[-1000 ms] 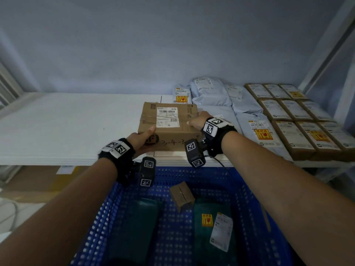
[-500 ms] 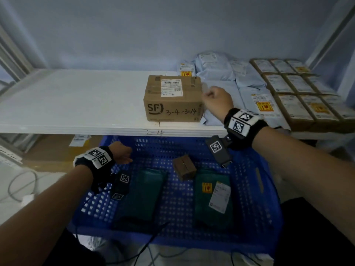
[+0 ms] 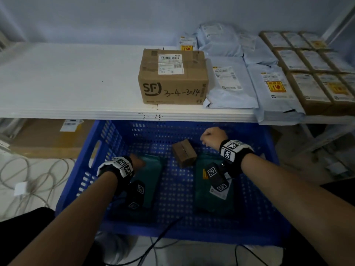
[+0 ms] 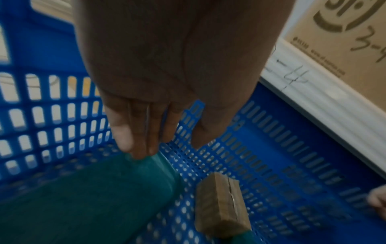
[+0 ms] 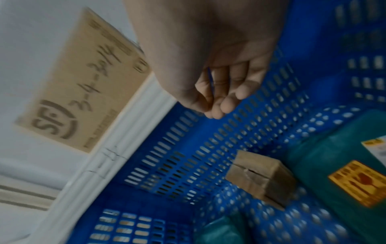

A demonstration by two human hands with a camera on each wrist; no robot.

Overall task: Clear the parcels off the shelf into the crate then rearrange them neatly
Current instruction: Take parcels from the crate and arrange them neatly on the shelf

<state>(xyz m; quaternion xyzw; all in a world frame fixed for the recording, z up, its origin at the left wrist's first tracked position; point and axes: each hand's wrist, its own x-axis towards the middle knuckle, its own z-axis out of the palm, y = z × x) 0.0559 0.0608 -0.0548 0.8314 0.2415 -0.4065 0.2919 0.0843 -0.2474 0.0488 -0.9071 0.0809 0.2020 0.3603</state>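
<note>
A blue perforated crate (image 3: 249,227) stands below the white shelf (image 3: 67,83). Two green parcels lie in it, one on the left (image 3: 151,175) and one on the right (image 3: 209,200) with a yellow sticker. A small brown box (image 3: 184,154) lies tilted between them. My left hand (image 3: 137,163) reaches down, its straight fingertips (image 4: 142,148) touching the left green parcel's (image 4: 83,198) far corner. My right hand (image 3: 213,137) hovers loosely curled and empty above the crate floor, beyond the small box (image 5: 263,176). A brown SF carton (image 3: 172,81) stands on the shelf edge.
Grey poly mailers (image 3: 230,83) and rows of flat brown boxes (image 3: 311,73) fill the shelf's right side. The shelf's left half is bare. Cables (image 3: 28,179) lie on the floor left of the crate, and a cardboard box (image 3: 48,139) sits under the shelf.
Both hands have let go of the SF carton, which stays on the shelf, and have dropped into the crate. The left hand went first, the right followed.
</note>
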